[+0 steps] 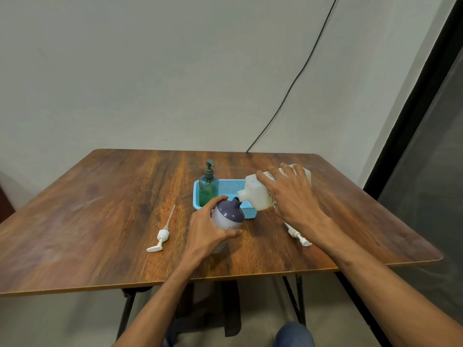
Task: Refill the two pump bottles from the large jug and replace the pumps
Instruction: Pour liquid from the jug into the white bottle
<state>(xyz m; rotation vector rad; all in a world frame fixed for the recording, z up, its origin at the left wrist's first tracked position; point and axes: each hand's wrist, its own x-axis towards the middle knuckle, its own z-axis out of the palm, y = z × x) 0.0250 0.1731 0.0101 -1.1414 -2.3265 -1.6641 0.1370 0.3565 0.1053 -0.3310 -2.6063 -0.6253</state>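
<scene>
Wood-grain table [100, 221] before pale wall [150, 71], left hand [208, 231] gripping purple bottle [229, 215], right hand [293, 199] holding tilted jug [255, 191]

A wooden counter [100, 221] with a streaked brown grain and rounded corners stands against a plain pale wall [150, 71], and a small light-blue mesh basket [229, 187] sits on it near the middle. A thin black cable [295, 81] runs slantwise down the wall to the counter's far edge, beside a dark frame [406, 121] at the right. Under the counter are black metal legs [299, 296], a dark hanging cloth [230, 309] and a pale floor [62, 321].
</scene>
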